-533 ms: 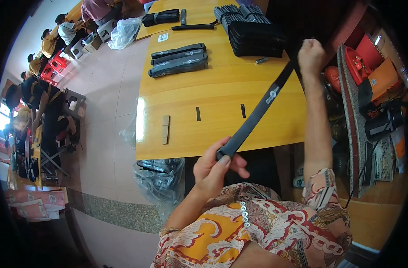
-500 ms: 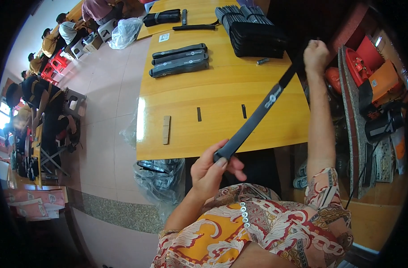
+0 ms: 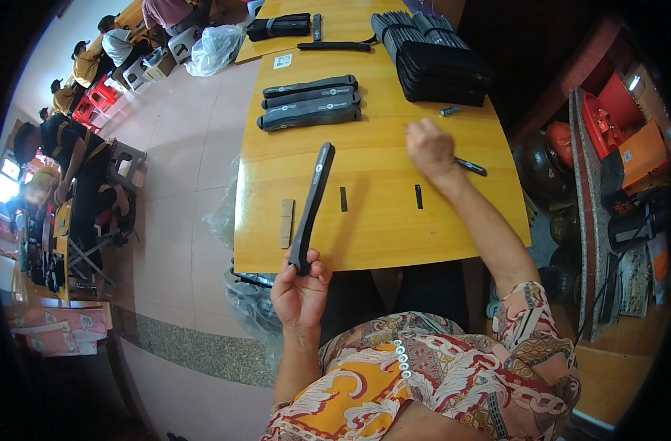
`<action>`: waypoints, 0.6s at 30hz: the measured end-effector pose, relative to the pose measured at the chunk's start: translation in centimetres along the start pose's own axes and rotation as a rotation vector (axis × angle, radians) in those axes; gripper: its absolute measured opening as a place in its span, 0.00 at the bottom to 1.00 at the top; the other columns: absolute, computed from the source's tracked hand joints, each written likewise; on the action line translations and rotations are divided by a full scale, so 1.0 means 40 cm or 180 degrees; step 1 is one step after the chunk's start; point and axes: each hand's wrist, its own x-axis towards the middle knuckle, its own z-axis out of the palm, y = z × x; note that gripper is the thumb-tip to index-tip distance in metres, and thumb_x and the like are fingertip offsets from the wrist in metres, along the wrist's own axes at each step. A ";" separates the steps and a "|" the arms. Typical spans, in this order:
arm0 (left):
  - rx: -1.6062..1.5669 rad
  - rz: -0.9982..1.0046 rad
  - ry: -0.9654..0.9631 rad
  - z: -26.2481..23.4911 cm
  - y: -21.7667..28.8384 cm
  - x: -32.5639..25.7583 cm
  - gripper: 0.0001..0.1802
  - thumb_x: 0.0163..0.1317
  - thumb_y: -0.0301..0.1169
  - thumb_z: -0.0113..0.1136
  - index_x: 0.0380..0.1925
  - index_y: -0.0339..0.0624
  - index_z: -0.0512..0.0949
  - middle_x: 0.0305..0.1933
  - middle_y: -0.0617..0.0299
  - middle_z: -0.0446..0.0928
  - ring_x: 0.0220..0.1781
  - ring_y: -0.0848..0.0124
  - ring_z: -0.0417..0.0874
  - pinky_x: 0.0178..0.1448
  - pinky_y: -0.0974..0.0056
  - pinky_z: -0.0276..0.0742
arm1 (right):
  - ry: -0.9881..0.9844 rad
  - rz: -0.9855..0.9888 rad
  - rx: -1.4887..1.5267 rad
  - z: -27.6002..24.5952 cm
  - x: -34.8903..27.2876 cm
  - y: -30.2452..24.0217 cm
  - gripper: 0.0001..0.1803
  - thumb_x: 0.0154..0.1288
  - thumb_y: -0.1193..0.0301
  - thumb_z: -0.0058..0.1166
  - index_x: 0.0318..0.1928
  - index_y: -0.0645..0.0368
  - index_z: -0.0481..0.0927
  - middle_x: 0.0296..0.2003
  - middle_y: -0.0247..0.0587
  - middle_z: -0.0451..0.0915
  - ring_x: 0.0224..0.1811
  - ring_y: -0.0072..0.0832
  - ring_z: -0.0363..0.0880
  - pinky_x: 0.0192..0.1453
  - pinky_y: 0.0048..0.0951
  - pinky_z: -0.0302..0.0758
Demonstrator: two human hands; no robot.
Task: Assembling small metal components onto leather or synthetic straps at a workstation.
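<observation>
In my left hand (image 3: 298, 298), fingers closed round its lower end, a long black strap (image 3: 317, 198) with a pale printed mark points up and away over the table. My right hand (image 3: 429, 149) is closed in a fist above the right part of the table, apart from the strap; what it holds, if anything, is hidden. From behind its wrist shows a slim black piece (image 3: 472, 167) with a light mark. Several similar straps (image 3: 309, 110) lie folded in a stack farther off. Between my hands are two short dark strips (image 3: 343, 198) on the tabletop.
The yellow wooden table (image 3: 379, 246) bears a tan strip (image 3: 286, 224) at left and a big pile of black straps (image 3: 442, 70) at far right, with a small grey object (image 3: 450, 111) before it. A plastic bag (image 3: 254, 305) hangs below. A cluttered shelf (image 3: 589, 220) stands right; people work left.
The strap was stretched between both hands; now only my left hand holds it, raised and swung left. My right hand has come nearer and left, away from the strap. The view has shifted slightly.
</observation>
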 end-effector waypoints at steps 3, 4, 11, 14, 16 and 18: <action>-0.0112 -0.0109 -0.0072 -0.011 -0.009 -0.007 0.24 0.54 0.25 0.50 0.53 0.37 0.66 0.43 0.45 0.74 0.39 0.58 0.75 0.46 0.59 0.69 | -0.0068 -0.0164 0.0164 0.045 0.030 -0.106 0.06 0.56 0.75 0.47 0.26 0.59 0.76 0.26 0.47 0.74 0.26 0.41 0.78 0.26 0.38 0.76; -0.0137 -0.0128 -0.0082 -0.007 -0.013 -0.009 0.24 0.52 0.25 0.51 0.52 0.37 0.66 0.44 0.43 0.74 0.39 0.57 0.75 0.44 0.59 0.69 | -0.0129 -0.0205 0.0341 0.065 0.039 -0.131 0.06 0.56 0.75 0.47 0.26 0.59 0.77 0.26 0.47 0.74 0.27 0.42 0.79 0.27 0.38 0.76; 0.0300 -0.0425 -0.0258 -0.007 -0.038 -0.010 0.25 0.45 0.23 0.54 0.48 0.37 0.66 0.40 0.46 0.72 0.30 0.62 0.73 0.36 0.62 0.67 | -0.0402 -0.0057 0.0900 0.102 0.073 -0.190 0.07 0.58 0.70 0.49 0.29 0.59 0.78 0.29 0.48 0.74 0.30 0.45 0.78 0.33 0.42 0.76; 0.0215 -0.0574 -0.0211 0.016 -0.060 -0.001 0.26 0.46 0.25 0.52 0.50 0.37 0.65 0.34 0.53 0.69 0.26 0.67 0.68 0.34 0.65 0.63 | -0.0535 0.0124 0.1084 0.076 0.076 -0.171 0.08 0.58 0.69 0.51 0.35 0.59 0.78 0.32 0.50 0.75 0.34 0.47 0.77 0.36 0.43 0.75; 0.0255 -0.0745 -0.0266 0.017 -0.067 0.000 0.26 0.50 0.29 0.52 0.52 0.39 0.65 0.32 0.56 0.67 0.25 0.69 0.66 0.34 0.65 0.61 | -0.0711 0.0530 0.1184 0.027 0.057 -0.164 0.13 0.62 0.70 0.48 0.43 0.63 0.77 0.38 0.54 0.77 0.40 0.48 0.77 0.43 0.40 0.75; 0.0124 -0.0857 -0.0167 0.025 -0.087 0.005 0.25 0.53 0.33 0.51 0.53 0.39 0.65 0.31 0.57 0.68 0.25 0.69 0.66 0.34 0.65 0.61 | -0.0505 0.0727 0.1697 -0.027 0.023 -0.122 0.13 0.64 0.68 0.45 0.39 0.66 0.76 0.37 0.57 0.77 0.39 0.51 0.77 0.42 0.43 0.74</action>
